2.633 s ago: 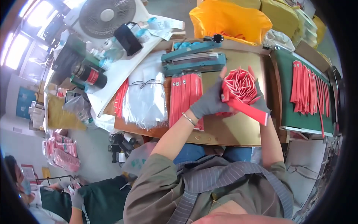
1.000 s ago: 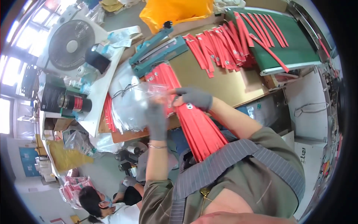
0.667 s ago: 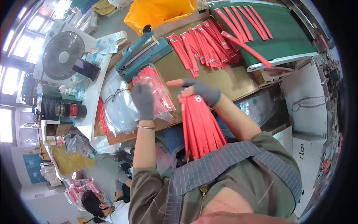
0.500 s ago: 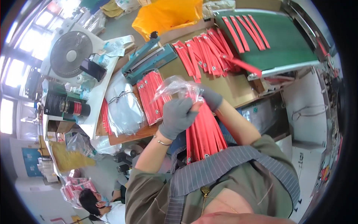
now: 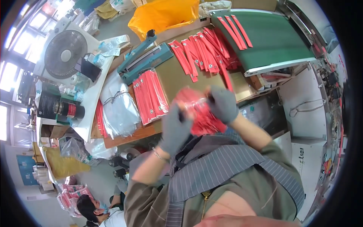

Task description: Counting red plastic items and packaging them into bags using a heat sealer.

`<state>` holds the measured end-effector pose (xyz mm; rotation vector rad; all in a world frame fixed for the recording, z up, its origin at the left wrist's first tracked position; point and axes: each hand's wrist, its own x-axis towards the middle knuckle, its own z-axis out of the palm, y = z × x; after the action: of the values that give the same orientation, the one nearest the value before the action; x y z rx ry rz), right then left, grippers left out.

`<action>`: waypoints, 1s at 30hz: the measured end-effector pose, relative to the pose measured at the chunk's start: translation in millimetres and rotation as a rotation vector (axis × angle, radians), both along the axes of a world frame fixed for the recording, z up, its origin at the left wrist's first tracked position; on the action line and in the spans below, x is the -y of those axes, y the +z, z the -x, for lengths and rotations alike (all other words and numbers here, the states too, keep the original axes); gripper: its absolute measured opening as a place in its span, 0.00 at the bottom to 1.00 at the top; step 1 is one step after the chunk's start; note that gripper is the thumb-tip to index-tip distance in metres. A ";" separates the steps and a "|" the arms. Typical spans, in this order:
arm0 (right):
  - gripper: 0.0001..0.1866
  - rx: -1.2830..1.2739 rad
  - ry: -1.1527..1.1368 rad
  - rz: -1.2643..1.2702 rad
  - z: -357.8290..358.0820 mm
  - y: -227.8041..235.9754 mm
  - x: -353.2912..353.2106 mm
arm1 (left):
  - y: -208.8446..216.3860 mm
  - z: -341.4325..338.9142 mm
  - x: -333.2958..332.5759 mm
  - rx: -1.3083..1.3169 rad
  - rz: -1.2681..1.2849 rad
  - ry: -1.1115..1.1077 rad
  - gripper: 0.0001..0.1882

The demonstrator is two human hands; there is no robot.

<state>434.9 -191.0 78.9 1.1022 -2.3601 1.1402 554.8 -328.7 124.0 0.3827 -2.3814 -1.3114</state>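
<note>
Between my two grey-gloved hands is a clear plastic bag of red strips (image 5: 206, 120), blurred by motion and held just in front of my striped apron. My left hand (image 5: 176, 128) closes on its left edge, and my right hand (image 5: 225, 106) grips the upper right edge with the fingers bent. Beyond them on the table lies a loose heap of narrow red strips (image 5: 206, 53). Close to my left hand, several filled packs of red strips (image 5: 149, 96) lie side by side.
A green conveyor belt (image 5: 264, 41) at far right carries three red strips. A teal lever sealer (image 5: 145, 62) stands behind the packs, beside a tied stack of clear bags (image 5: 120, 109). A fan (image 5: 65, 55) stands at left; another person (image 5: 94, 208) sits lower left.
The bag hung long below my bunched hands; now it is turned up and looks shorter, with my hands apart at its sides. A red strip has dropped from the belt onto the heap.
</note>
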 end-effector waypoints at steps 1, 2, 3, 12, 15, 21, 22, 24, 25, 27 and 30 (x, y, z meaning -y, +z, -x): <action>0.06 0.083 0.100 0.127 -3.3 37.7 9.6 | 9.9 13.8 20.2 -0.116 0.022 0.021 0.06; 0.07 0.007 0.156 0.159 3.3 57.4 13.3 | 21.1 26.2 40.5 -0.127 0.134 0.059 0.06; 0.07 -0.056 0.176 0.140 9.1 71.4 19.8 | 32.4 34.8 63.8 -0.138 0.249 0.102 0.06; 0.06 0.068 0.074 -0.088 84.7 109.8 57.7 | 67.0 67.0 117.0 -0.004 0.075 -0.021 0.14; 0.07 0.253 0.220 -0.215 110.5 108.1 59.0 | 83.5 69.6 123.7 0.193 -0.085 -0.083 0.15; 0.08 0.607 0.258 -0.459 120.7 119.1 50.9 | 72.4 67.1 131.1 0.143 -0.131 -0.145 0.15; 0.09 0.454 0.359 -0.231 123.7 126.6 47.6 | 81.3 63.3 123.3 0.121 -0.167 -0.136 0.15; 0.09 0.307 0.441 0.000 113.7 138.4 47.4 | 100.8 54.5 112.0 0.104 -0.227 -0.163 0.13; 0.10 -0.130 0.355 0.096 95.5 148.0 56.4 | 114.1 50.6 104.8 0.105 -0.225 -0.164 0.13; 0.10 -0.557 0.255 0.181 72.0 140.0 69.3 | 128.8 44.9 96.0 0.055 -0.295 -0.169 0.11; 0.10 -0.325 0.491 -0.128 66.7 121.9 82.0 | 131.3 42.6 99.0 0.009 -0.319 -0.103 0.15</action>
<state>368.1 -273.0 200.8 1.8274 -1.9858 0.8652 512.2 -427.7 255.3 0.3585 -2.2248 -1.7473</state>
